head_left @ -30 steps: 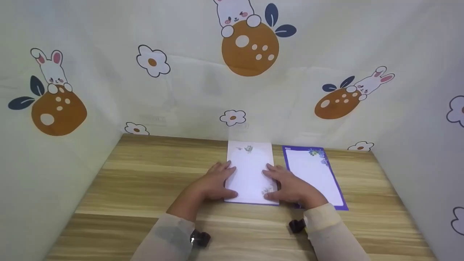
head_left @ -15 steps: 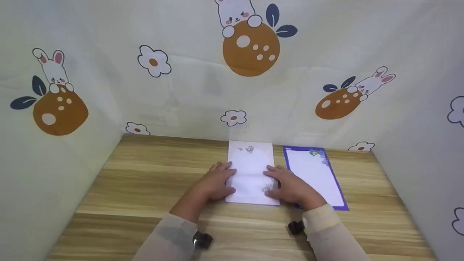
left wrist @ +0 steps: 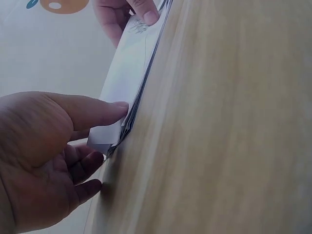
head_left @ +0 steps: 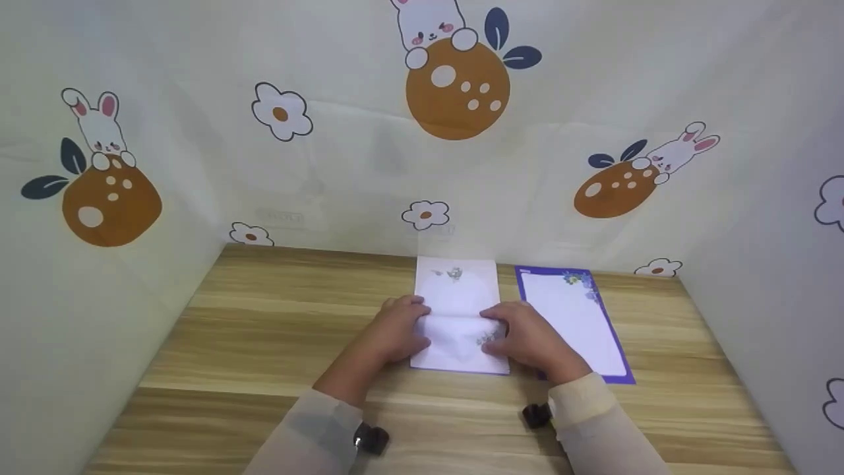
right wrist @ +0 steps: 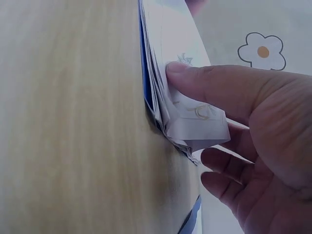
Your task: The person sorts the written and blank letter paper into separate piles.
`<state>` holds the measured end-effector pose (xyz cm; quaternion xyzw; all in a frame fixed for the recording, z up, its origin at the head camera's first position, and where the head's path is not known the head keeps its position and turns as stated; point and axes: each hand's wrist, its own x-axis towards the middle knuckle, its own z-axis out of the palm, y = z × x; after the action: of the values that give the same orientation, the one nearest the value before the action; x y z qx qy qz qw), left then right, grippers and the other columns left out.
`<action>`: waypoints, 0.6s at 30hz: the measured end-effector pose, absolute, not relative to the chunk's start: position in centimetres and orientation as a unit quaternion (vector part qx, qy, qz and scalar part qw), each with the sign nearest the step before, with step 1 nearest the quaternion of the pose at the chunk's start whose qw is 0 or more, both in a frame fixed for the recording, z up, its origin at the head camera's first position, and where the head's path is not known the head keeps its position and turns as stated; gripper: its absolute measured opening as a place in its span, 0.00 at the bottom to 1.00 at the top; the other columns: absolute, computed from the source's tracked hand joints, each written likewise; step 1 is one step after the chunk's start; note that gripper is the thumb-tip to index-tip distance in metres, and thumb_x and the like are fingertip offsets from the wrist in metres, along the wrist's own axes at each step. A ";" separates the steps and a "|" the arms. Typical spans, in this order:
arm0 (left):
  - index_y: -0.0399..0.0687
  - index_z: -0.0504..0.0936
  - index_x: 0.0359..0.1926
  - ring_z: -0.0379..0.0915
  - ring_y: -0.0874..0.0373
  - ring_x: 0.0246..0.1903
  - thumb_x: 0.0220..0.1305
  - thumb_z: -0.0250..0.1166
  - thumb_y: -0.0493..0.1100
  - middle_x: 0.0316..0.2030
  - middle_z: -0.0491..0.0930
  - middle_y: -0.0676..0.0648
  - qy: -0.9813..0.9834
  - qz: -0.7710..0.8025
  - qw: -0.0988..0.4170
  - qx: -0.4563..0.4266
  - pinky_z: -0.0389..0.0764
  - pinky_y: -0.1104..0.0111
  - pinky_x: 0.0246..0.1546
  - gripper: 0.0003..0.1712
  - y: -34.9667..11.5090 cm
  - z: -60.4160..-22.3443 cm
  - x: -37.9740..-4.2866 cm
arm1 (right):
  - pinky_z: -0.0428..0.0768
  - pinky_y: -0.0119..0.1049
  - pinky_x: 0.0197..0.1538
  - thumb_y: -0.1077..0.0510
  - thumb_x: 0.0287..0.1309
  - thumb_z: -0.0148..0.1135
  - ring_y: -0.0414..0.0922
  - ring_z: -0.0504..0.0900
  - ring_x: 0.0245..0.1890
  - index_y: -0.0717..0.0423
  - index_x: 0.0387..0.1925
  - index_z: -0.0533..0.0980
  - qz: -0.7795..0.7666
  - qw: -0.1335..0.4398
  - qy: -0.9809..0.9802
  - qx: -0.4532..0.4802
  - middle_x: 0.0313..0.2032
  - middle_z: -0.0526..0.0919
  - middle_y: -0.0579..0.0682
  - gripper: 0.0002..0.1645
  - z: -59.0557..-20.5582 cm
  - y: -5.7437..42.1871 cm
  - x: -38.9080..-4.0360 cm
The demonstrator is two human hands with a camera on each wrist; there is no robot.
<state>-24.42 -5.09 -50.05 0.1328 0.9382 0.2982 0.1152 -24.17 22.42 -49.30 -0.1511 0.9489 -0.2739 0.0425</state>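
Note:
A stack of white letter paper (head_left: 456, 293) with small printed flowers lies on the wooden table near the back wall. Its top sheet bulges up into a crosswise ridge around the middle. My left hand (head_left: 399, 330) pinches the sheet's left edge between thumb and fingers; the left wrist view shows that thumb (left wrist: 105, 113) on top of the paper. On the opposite edge my right hand (head_left: 527, 340) pinches likewise, its thumb (right wrist: 187, 78) pressing the upper face. Several layers and a blue underside show along the stack's near edge (right wrist: 155, 90).
A purple-bordered sheet (head_left: 573, 323) with blue flowers lies just right of the stack, partly behind my right hand. A cream curtain (head_left: 356, 165) printed with rabbits and oranges encloses the back and sides of the wooden table (head_left: 264, 330).
The top sheet, flat a second ago, has risen into a crosswise ridge. Both thumbs have slid slightly away from me, toward the fingers, at the paper's edges.

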 end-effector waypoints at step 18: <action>0.46 0.74 0.76 0.74 0.43 0.73 0.74 0.65 0.41 0.73 0.77 0.41 0.837 0.539 0.084 -0.051 0.74 0.48 0.77 0.31 -4.9 -49.0 -24.9 | 0.87 0.47 0.54 0.53 0.67 0.70 0.51 0.86 0.50 0.57 0.70 0.78 -0.411 0.000 0.911 0.029 0.51 0.89 0.59 0.32 -48.3 22.3 -24.4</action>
<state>-24.89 -4.92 -48.98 -0.0505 0.8367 0.5389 0.0838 -24.35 22.35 -48.29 0.0292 0.9111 -0.4111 -0.0005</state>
